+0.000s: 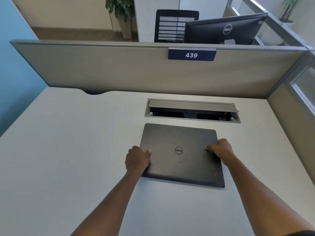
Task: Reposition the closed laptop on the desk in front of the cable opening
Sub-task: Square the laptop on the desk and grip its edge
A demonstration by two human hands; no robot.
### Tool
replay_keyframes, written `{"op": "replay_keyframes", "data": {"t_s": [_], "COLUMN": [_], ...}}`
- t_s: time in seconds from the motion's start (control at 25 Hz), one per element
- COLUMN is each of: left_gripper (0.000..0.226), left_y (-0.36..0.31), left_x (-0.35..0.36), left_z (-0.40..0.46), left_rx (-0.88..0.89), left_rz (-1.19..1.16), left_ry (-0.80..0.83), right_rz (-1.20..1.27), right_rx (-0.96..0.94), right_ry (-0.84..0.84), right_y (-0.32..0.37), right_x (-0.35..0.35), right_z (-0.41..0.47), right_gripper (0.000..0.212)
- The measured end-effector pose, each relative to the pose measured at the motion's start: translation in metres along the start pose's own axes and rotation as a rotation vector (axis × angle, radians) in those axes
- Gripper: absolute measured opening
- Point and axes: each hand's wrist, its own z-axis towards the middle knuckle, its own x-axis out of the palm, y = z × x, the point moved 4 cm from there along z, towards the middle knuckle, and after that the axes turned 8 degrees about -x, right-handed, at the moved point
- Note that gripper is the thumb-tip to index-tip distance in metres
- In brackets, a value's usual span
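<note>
A closed dark grey laptop (180,142) with a round logo on its lid lies flat on the pale desk (68,150). Its far edge sits a short way in front of the cable opening (192,114), a grey-framed slot with its flap raised. My left hand (137,159) grips the laptop's left edge, thumb on the lid. On the right edge my right hand (220,149) holds it the same way. The fingers under both edges are hidden.
A beige partition (119,72) with a blue "439" sign (191,55) stands right behind the desk. A side panel (293,116) closes the right. A curved notch (95,91) cuts the desk's back edge at left. Beyond are a monitor (225,29) and a chair (170,24).
</note>
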Motion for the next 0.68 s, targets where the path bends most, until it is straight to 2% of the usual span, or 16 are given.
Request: {"op": "replay_keyframes", "data": {"t_s": [0.24, 0.52, 0.68], "left_gripper": [0.05, 0.05, 0.051], "left_y": [-0.004, -0.001, 0.003], "left_x": [-0.001, 0.002, 0.009], "left_z": [-0.005, -0.015, -0.02], "left_rx": [0.05, 0.097, 0.15], "left_rz": [0.055, 0.081, 0.107], "left_ry": [-0.05, -0.108, -0.09], "right_rz": [-0.114, -0.189, -0.206], "right_rx": [-0.026, -0.13, -0.179], "right_ry": [-0.048, -0.074, -0.069], "right_y": [-0.007, -0.001, -0.012], "right_x": [0.003, 0.003, 0.004], "right_z": [0.011, -0.021, -0.039], "right_gripper": [0.062, 0.064, 0.06]}}
